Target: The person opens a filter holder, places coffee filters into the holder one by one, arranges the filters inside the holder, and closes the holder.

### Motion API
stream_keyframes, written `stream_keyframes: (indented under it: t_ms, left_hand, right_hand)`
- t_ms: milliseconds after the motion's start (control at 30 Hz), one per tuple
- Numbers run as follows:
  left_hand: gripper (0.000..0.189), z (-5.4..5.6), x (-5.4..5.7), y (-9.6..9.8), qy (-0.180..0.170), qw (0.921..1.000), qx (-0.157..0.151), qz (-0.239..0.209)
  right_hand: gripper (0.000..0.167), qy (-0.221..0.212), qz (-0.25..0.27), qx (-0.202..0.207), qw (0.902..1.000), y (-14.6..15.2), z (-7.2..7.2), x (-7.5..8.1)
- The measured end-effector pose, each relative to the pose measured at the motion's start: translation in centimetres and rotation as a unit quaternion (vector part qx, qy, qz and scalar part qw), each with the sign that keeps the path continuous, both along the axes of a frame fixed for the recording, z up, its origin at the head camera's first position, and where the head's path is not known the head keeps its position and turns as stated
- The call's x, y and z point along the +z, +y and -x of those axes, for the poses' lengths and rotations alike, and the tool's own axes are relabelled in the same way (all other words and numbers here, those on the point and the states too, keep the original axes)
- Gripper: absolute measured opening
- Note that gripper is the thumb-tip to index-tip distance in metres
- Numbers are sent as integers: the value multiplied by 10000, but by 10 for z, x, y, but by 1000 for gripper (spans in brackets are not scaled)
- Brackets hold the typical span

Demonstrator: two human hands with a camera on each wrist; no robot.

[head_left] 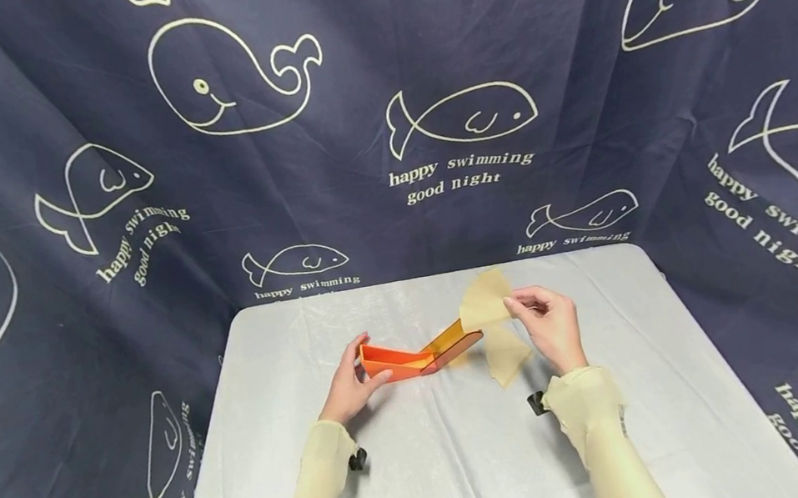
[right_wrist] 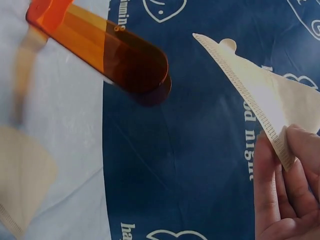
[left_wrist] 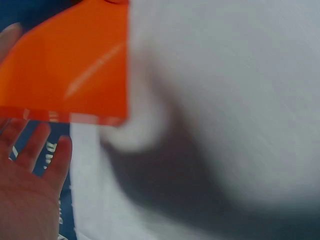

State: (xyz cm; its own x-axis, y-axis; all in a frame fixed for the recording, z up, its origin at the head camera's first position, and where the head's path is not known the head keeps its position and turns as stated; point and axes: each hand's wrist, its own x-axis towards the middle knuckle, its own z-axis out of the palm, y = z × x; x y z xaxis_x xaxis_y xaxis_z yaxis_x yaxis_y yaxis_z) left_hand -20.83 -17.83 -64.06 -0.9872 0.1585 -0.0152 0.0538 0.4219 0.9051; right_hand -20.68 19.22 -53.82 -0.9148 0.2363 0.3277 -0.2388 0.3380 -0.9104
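An orange holder (head_left: 389,361) with its translucent amber lid (head_left: 456,341) swung open lies low over the table. My left hand (head_left: 345,389) holds the holder's left end, thumb on the near side and a finger at the far side. In the left wrist view the orange wall (left_wrist: 70,65) fills the upper left, above several outstretched fingers (left_wrist: 59,162). Between thumb and fingers, my right hand (head_left: 552,331) pinches a tan paper coffee filter (head_left: 483,302) by a corner, above the lid's end. Its crimped seam shows in the right wrist view. Another coffee filter (head_left: 505,354) lies flat below it.
A pale grey cloth covers the table (head_left: 442,462). Behind and at both sides hangs a dark blue curtain (head_left: 358,52) with whale and fish drawings. Black straps (head_left: 357,459) sit at both wrists.
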Motion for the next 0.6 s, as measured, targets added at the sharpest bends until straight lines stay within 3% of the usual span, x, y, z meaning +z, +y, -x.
stream_keyframes:
  t_ms: [100, 267, 500, 600]
  left_hand:
    - [80, 0, 13, 3, 583, 9977, 176, 295]
    - [62, 2, 40, 18, 1524, 9853, 345, 695]
    - [50, 1, 64, 47, 2090, 9750, 2, 760]
    - [48, 3, 74, 56, 2213, 9725, -175, 708]
  right_hand:
    - [13, -6, 2, 102, 9999, -6, 1, 1]
    - [14, -25, -2, 261, 9997, -17, 4, 5]
    - [14, -177, 96, 363, 9991, -34, 5, 12]
    - [13, -200, 112, 466, 9986, -42, 1, 23]
